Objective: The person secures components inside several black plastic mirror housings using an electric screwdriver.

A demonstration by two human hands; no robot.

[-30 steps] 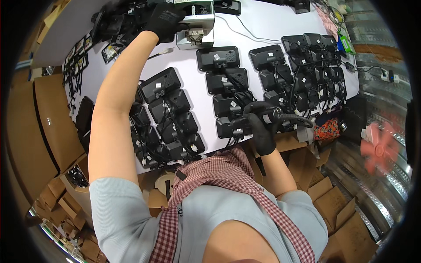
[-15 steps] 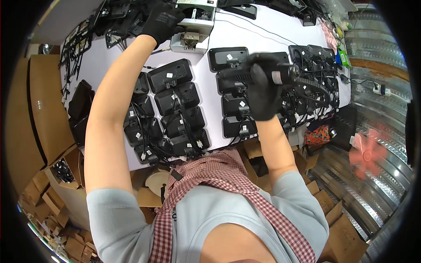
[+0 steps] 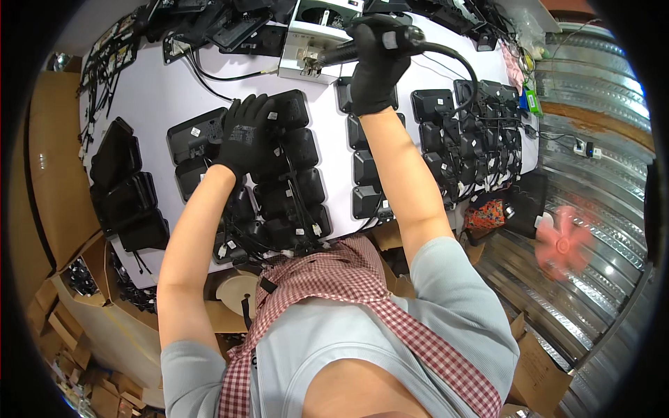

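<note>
Crowding the white table (image 3: 174, 90), rows of flat black devices (image 3: 293, 188) and loose cables surround a white box (image 3: 317, 38) at its far edge. The gloved right hand (image 3: 376, 66) is clamped on a black corded tool (image 3: 362, 47) touching that box. The left hand (image 3: 247, 136), fingers spread, rests on devices nearer the body.

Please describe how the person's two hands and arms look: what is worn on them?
Both hands wear black knit gloves that end at the wrist. The left glove has small pale print on its back; the right glove looks plain. The forearms are bare. Short light grey-blue sleeves cover the upper arms, under a red-and-white checked apron strap.
</note>
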